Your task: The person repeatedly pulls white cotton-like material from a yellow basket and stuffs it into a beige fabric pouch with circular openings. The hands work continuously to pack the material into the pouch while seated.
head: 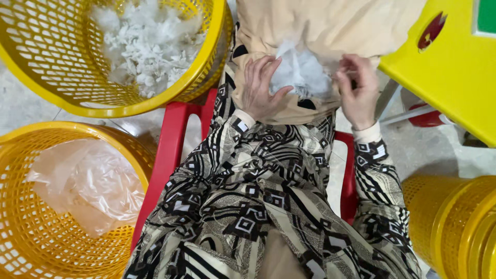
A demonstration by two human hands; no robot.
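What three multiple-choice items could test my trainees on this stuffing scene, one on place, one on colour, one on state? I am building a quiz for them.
1. Where does the white filling that the hands work on lie?
A. in the beige cloth cover on the lap
B. on the floor
C. on the yellow table

2. What colour is the chair?
A. blue
B. red
C. green

3. What is in the lower left basket?
A. loose white filling
B. folded cloth
C. clear plastic bags

Answers:
1 A, the left hand and right hand flank the white filling at the cover's opening.
2 B, the chair frame is red.
3 C, the lower left basket holds plastic bags.
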